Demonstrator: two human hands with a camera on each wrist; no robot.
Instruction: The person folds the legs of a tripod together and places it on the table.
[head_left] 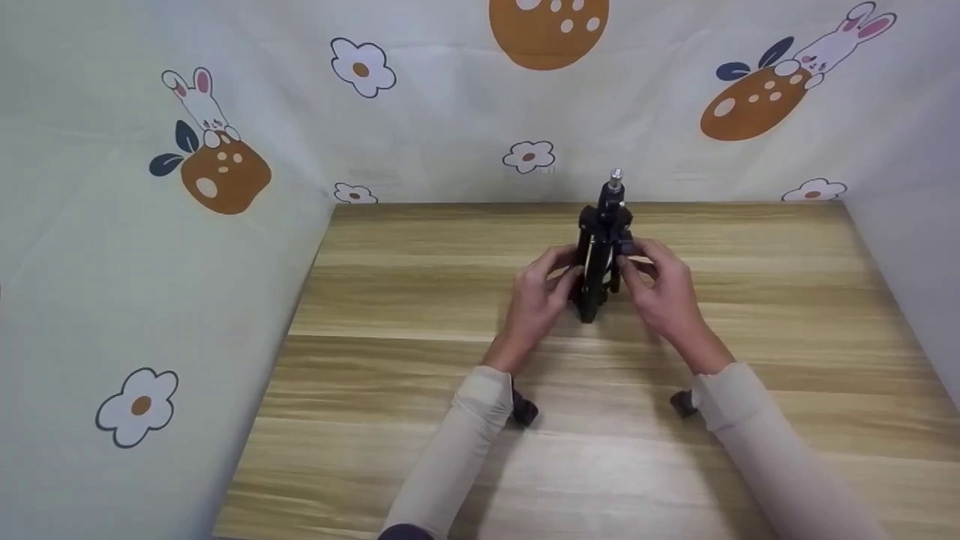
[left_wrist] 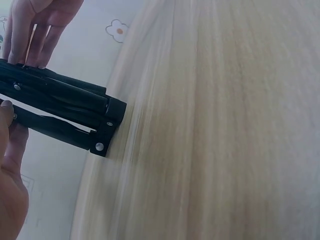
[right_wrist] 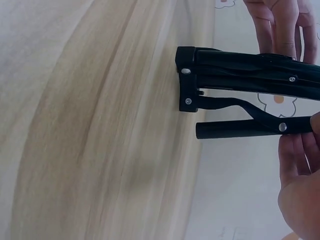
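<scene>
A black tripod stand (head_left: 596,262) with a silver stud on top stands upright at the back of the wooden table, its legs folded nearly together. From the left side, my left hand (head_left: 536,289) holds one of its legs, thumb and fingers on either side of the tube. On the other side my right hand (head_left: 664,289) pinches another leg (right_wrist: 240,130). That leg stands slightly out from the centre in the right wrist view, joined to it by a riveted brace (right_wrist: 225,102). The lower bracket (left_wrist: 107,127) is close to the tabletop; contact cannot be told.
The wooden table (head_left: 390,375) runs back to a wall covering (head_left: 435,112) printed with rabbits, fruit and flowers. Similar covering stands along the left side. A small black device (head_left: 523,410) sits at the left wrist, and another black device (head_left: 682,403) at the right.
</scene>
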